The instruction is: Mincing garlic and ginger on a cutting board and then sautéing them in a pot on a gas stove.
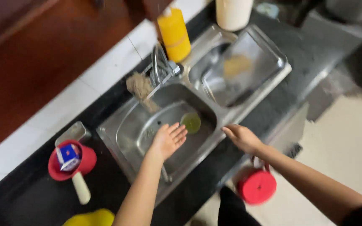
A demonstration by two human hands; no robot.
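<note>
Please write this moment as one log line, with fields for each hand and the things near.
left hand: open, over sink | right hand: open, at sink edge | near: green cup, tap, yellow bottle

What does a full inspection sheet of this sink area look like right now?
Surface: black counter holding a steel double sink.
Job's things: left basin with a small greenish disc near the drain; tap above it.
Clutter: yellow bottle, white container, brown scrubber, steel tray over the right basin, red scoop holding a small carton, yellow item, red round object below the counter edge.
Grippers: left hand open over the left basin; right hand open at the sink's front rim; both empty.
Cables: nothing seen.
Surroundings: white tiles, pale floor.
</note>
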